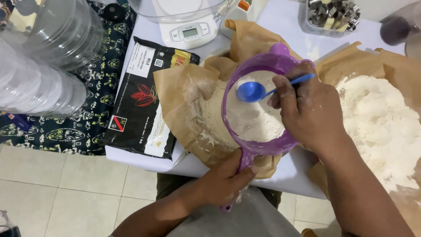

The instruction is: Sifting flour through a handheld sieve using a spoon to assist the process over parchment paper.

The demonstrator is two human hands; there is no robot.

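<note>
sieve (258, 109) 1 | spoon (252, 91) 1 | black packet (142, 98) 1 | scale (188, 30) 1 | flour heaps (381, 127) 2 | cutter tub (331, 17) 1 | hands (307, 109) 2

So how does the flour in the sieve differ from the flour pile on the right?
The sieve flour is a small, smooth heap inside the purple sieve; the pile is much larger, lumpy, and lies loose on brown paper. Both are white powder.
</note>
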